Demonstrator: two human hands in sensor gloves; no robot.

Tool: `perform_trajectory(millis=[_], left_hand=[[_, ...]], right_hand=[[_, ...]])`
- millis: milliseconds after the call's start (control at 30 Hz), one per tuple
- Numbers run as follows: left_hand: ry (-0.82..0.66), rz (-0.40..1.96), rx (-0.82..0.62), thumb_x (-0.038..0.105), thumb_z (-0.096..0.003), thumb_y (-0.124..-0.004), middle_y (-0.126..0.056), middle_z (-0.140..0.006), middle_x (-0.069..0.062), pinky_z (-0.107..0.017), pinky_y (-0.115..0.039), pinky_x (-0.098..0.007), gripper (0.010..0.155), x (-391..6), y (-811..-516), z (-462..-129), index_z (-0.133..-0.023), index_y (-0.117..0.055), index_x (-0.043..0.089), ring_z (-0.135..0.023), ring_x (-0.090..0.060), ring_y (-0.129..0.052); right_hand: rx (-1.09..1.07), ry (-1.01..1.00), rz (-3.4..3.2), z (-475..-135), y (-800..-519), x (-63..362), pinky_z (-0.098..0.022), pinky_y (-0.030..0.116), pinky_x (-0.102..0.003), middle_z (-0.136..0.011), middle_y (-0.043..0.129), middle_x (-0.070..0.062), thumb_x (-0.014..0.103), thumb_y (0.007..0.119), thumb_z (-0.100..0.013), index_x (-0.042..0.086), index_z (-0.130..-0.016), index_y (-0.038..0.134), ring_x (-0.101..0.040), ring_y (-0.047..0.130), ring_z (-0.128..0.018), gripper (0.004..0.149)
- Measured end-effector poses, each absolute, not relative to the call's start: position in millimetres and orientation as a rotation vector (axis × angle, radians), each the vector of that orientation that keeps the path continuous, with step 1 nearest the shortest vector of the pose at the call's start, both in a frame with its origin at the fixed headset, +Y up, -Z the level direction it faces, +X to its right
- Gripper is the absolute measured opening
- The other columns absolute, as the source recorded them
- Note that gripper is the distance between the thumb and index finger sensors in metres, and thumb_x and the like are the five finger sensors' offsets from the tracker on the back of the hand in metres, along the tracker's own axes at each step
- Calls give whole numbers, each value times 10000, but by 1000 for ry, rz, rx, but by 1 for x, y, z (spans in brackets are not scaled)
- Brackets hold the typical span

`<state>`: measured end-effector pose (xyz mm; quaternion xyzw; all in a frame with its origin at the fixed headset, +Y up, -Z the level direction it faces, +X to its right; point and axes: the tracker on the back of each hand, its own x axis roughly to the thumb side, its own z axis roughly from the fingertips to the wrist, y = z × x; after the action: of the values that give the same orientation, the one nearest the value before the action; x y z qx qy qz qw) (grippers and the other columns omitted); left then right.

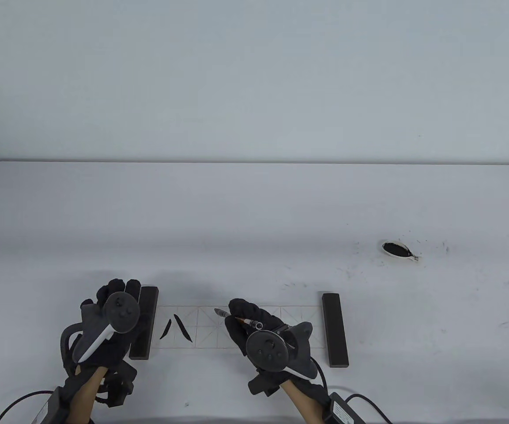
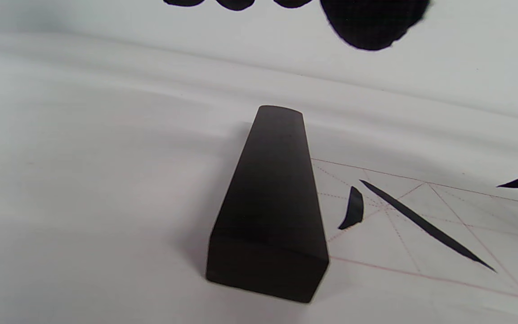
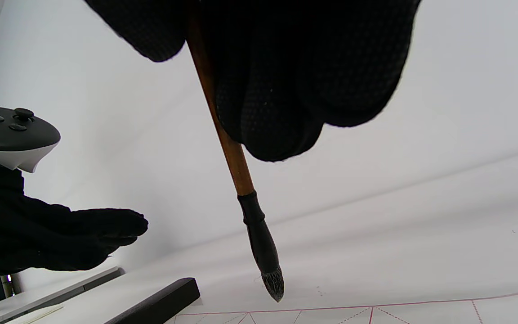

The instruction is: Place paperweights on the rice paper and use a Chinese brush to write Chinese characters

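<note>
Between the right hand's knit-gloved fingers sat the wooden-shafted brush, dark bristles clear of gridded rice paper. Left hand hovered, fingers straight, over one matte black bar paperweight; the other paperweight pinned the paper's opposite end.

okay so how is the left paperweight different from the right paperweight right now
The left paperweight lies at the rice paper's left end, partly under the left hand; the right paperweight lies at the right end with no hand near. Two ink strokes sit beside the left one; the squares beside the right one are blank. Both are dark, flat-lying bars.
</note>
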<state>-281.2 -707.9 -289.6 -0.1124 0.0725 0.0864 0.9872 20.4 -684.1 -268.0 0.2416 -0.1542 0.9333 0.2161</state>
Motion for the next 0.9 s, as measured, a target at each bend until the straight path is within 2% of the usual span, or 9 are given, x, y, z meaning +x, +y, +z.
perform_trajectory(millis=[667, 900], left_hand=[[139, 169, -235, 530, -530, -599, -162, -1294, -70, -849, -163, -608, 818, -280, -708, -290, -1198, -161, 356, -1225, -377, -214], [139, 170, -235, 530, -530, -599, -161, -1295, -68, -849, -162, -609, 819, -280, -709, -290, -1199, -159, 357, -1225, -380, -213]], right_hand=[[672, -412, 2634, -268, -689, 14, -413, 853, -387, -762, 911, -160, 357, 672, -567, 48, -909, 692, -252, 989, -571, 461], [658, -419, 2648, -267, -685, 14, -391, 862, -378, -719, 939, -148, 361, 681, -561, 63, -872, 736, -243, 1004, -529, 434]])
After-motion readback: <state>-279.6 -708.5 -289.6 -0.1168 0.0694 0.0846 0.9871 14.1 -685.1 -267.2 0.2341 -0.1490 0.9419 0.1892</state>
